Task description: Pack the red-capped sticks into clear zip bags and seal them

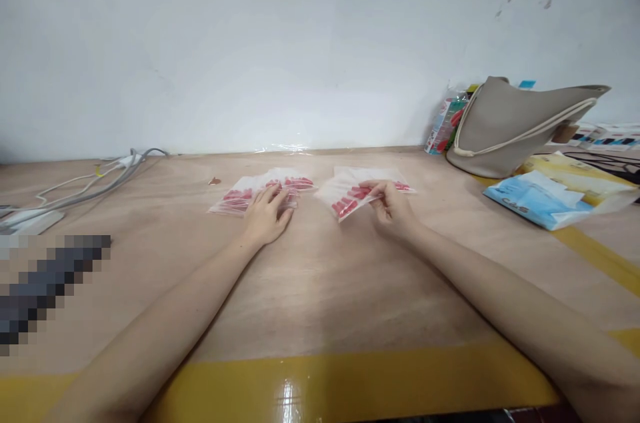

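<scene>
Two groups of small clear bags holding red pieces lie on the wooden table (320,290). My left hand (266,215) lies flat, fingers stretched out, on the left pile of bags (240,196). My right hand (390,204) has its fingers curled and pinches the near edge of one bag (350,200) from the right pile (367,178), lifting it slightly off the table.
A beige handbag (510,123) stands at the back right, with colourful packets (445,122) behind it. A blue tissue pack (540,200) lies on yellow packaging to the right. Grey cables (90,190) run along the left. Yellow tape (350,383) edges the table front.
</scene>
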Available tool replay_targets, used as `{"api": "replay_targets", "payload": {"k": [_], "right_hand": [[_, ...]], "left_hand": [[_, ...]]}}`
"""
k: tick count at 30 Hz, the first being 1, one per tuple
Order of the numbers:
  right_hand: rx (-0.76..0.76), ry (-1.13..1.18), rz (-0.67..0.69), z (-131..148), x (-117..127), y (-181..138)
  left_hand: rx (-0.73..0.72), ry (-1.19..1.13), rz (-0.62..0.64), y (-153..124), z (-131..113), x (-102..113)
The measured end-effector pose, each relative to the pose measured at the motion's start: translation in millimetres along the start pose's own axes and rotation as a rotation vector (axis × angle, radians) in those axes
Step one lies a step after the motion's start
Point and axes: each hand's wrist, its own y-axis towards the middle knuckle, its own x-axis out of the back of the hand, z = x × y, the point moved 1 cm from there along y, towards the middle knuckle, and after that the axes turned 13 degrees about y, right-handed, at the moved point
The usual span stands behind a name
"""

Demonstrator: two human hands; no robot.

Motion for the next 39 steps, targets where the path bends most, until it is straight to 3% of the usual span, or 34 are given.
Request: {"api": "replay_targets", "payload": {"k": [6,12,15,20,28,33,39], "right_hand": [[-0.095,-0.113,-0.124,-44.5,35.2,9.2],[-0.289,-0.345,0.051,-71.3,53.3,2.4],[-0.286,-0.488,0.005,-65.6,52.4,-1.2],[-0.054,-0.622,-0.007,-44.4,39.8,-2.9],[0.177,-0.578,0.056,-25.1,20.8,-4.2],[0.166,-0.525,0.087,-20.4,16.3,-3.3],[0.189,-0.496,0.153,-0.3,-4.7,-5.7]], "left_hand": [[0.074,0.038,0.090,-1.8,8.1,3.3],[0.142,0.075,0.024,2.4,2.0,8.7],[0.123,0.113,0.018,15.5,-0.9,7.3],[0.056,0.170,0.131,47.4,-14.3,-3.6],[0.015,0.191,0.167,67.6,-34.9,-25.8],[-0.111,0.146,0.101,59.1,-43.7,-22.4],[-0.295,0.018,0.003,14.9,-60.3,10.5]]}}
